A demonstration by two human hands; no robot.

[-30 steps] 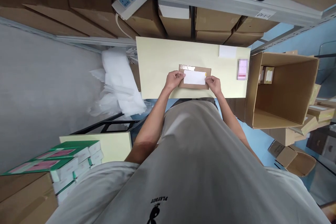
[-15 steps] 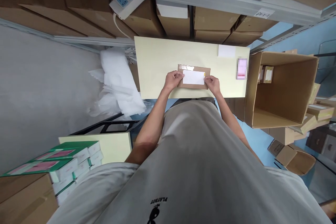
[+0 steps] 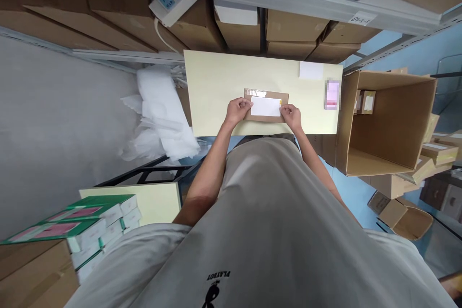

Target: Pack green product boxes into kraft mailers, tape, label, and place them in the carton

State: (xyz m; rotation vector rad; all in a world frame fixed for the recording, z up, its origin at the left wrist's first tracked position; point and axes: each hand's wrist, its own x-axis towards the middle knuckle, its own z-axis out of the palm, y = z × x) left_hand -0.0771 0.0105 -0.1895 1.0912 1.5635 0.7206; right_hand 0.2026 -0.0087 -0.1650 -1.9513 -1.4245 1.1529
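Note:
A small brown cardboard parcel (image 3: 266,93) lies flat on the pale yellow table (image 3: 216,82) in front of me. On top of it sits a white label (image 3: 266,106) with a small yellow tab at its right end. My left hand (image 3: 237,109) pinches the label's left end, fingers closed. My right hand (image 3: 291,116) pinches the right end, beside the yellow tab, fingers closed too.
A white slip (image 3: 311,70) and a phone (image 3: 332,94) lie at the table's right end. An open carton (image 3: 390,120) with small boxes stands to the right. White foam wrap (image 3: 159,110) is piled to the left. Shelves of cardboard boxes (image 3: 292,26) stand behind; green-and-white boxes (image 3: 86,224) sit lower left.
Both hands stay on the label over the parcel. My right hand has crept slightly left along the label's right end.

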